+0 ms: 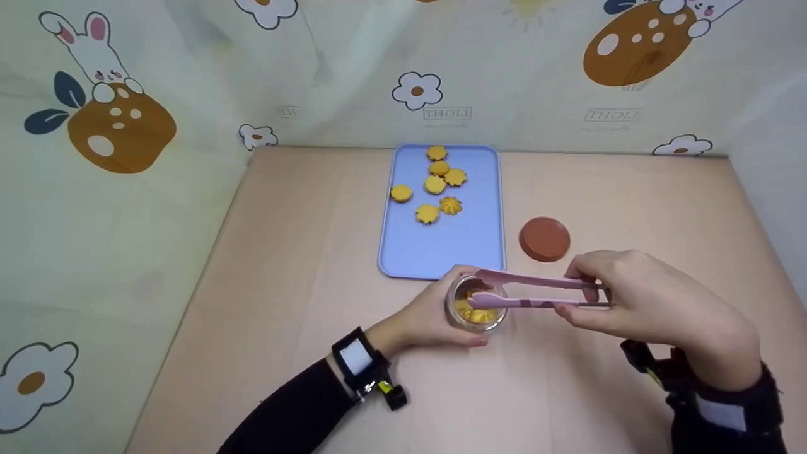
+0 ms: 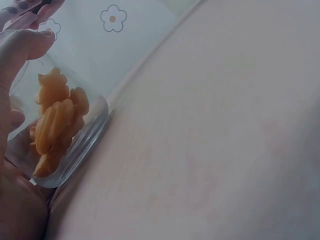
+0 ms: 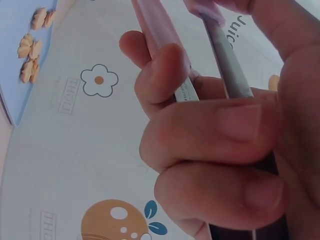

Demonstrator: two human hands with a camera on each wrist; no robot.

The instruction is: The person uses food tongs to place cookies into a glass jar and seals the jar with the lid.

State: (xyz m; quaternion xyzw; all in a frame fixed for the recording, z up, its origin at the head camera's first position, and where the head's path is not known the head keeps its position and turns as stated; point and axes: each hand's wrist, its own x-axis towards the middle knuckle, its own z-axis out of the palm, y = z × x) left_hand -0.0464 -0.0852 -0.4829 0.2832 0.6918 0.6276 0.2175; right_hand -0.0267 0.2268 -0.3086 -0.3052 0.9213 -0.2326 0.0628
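Note:
My left hand (image 1: 435, 315) grips a clear jar (image 1: 451, 306) on the table, its fingers and thumb round the sides. Several yellow-orange, flower-shaped cookies (image 2: 57, 117) lie inside the jar in the left wrist view. With curled fingers my right hand (image 1: 649, 302) holds a pair of pink tongs (image 1: 536, 280). The tong tips are at the jar's mouth, one arm over the opening and the other by the far rim. The tong arms stand apart; whether a cookie is between them I cannot tell. In the right wrist view, fingers wrap round the metal part of the tongs (image 3: 227, 55).
Beyond the jar lies a blue tray (image 1: 410, 255) with several yellow cookies (image 1: 427, 214) spread over its far half. A round reddish-brown lid (image 1: 545, 239) sits right of the tray. Patterned cloth (image 1: 340, 82) hangs along the back and left of the wooden table (image 1: 302, 221).

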